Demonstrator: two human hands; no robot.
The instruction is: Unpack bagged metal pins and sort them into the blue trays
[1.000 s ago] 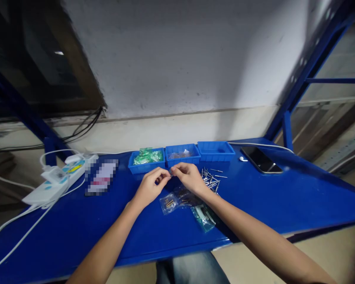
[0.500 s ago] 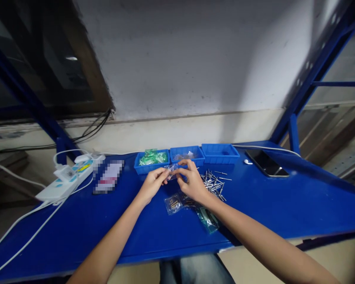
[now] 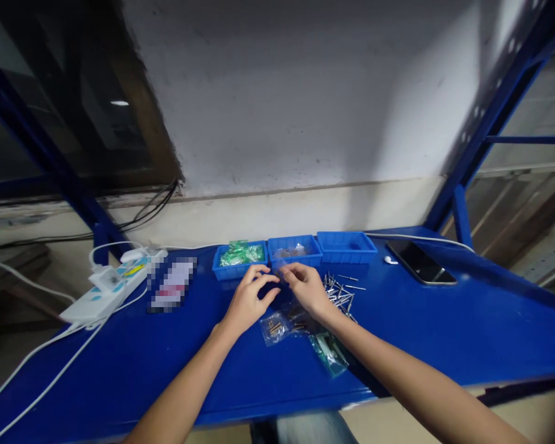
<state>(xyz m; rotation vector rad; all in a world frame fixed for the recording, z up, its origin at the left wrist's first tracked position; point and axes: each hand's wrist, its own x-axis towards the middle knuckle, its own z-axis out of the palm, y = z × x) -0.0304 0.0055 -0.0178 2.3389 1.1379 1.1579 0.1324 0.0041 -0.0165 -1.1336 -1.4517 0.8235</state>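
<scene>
My left hand (image 3: 250, 299) is open, its thumb and fingers apart, just left of my right hand. My right hand (image 3: 306, 287) pinches a small clear plastic bag (image 3: 281, 272), partly hidden by the fingers; its contents cannot be made out. Below the hands lies a clear bag with brass-coloured pins (image 3: 274, 328). Beside it is a green-tinted bag (image 3: 329, 354) with long pieces inside. A loose pile of thin silvery metal rods (image 3: 342, 297) lies right of my right hand, which hides part of it.
Behind the hands stand a blue bin of green bags (image 3: 239, 254), a blue bin of clear bags (image 3: 296, 250) and another blue bin (image 3: 346, 246). A phone (image 3: 420, 262) and a white earbud (image 3: 390, 260) lie right. A power strip (image 3: 97, 299) and blurred-out phone-like item (image 3: 172, 285) are left.
My left hand has let go of the clear bag and moved slightly apart, fingers spreading. My right hand keeps the bag. The view has shifted slightly.
</scene>
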